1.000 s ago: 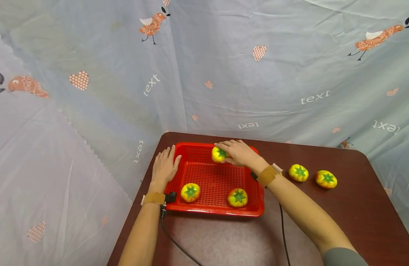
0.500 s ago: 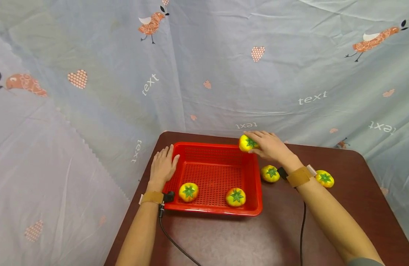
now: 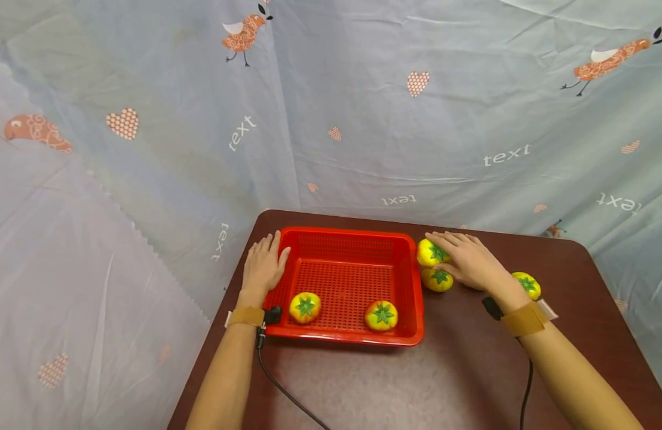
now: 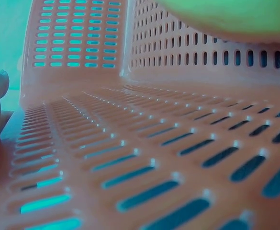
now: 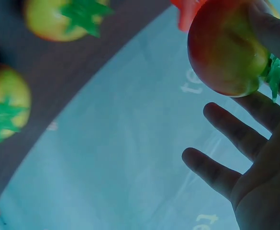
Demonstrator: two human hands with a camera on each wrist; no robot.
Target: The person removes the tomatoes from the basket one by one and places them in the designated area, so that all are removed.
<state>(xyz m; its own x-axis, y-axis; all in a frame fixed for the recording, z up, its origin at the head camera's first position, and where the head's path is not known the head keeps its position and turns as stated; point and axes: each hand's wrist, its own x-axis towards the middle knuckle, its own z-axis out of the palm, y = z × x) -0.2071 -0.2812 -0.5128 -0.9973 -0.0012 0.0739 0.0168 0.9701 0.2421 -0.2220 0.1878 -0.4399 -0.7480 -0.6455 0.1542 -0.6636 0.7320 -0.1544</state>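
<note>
My right hand [image 3: 473, 260] pinches a yellow-red toy tomato [image 3: 430, 254] with a green leafy top between thumb and fingers, just outside the basket's right rim. In the right wrist view the tomato [image 5: 228, 50] sits by the thumb, while two fingers stretch away from it. A second toy tomato [image 3: 437, 280] lies right below it on the table, close to the basket. My left hand [image 3: 262, 266] rests with straight fingers on the left rim of the red perforated basket [image 3: 358, 339]. Inside it, two toy tomatoes [image 3: 305, 307] [image 3: 382, 315] lie near the front corners.
Another toy tomato [image 3: 526, 285] is on the brown table [image 3: 567, 310], partly behind the right wrist. Patterned cloth [image 3: 363, 119] hangs behind and to the left of the table. A black cable [image 3: 293, 394] trails from each wrist camera.
My right hand has carried the toy tomato from above the basket's back, up over the right rim, then down beside the basket. The left hand has stayed on the rim.
</note>
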